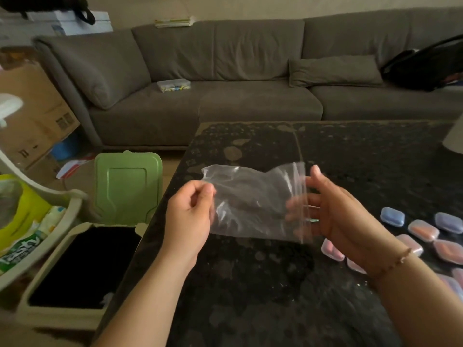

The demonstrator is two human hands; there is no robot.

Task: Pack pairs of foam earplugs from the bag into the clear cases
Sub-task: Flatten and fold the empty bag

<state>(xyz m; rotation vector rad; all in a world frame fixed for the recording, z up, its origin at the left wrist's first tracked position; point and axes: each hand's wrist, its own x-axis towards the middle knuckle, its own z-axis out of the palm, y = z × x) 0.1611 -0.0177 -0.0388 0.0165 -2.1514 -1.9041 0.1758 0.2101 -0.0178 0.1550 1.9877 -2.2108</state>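
Note:
A clear zip bag (253,204) is held in the air above the dark speckled table (250,284); I see no earplugs inside it. My left hand (191,214) pinches the bag's left edge between thumb and curled fingers. My right hand (333,211) is at the zip end on the right, with its fingers showing through the plastic and its thumb up at the bag's edge. Several closed clear cases (423,230) with blue, orange and pink earplugs inside lie in rows on the table at the right.
A bin (75,269) with its green lid (127,186) raised stands left of the table. A rack with snack packets (25,236) is at the far left. A grey sofa (225,78) runs behind the table, with a small plastic box (173,85) on its seat.

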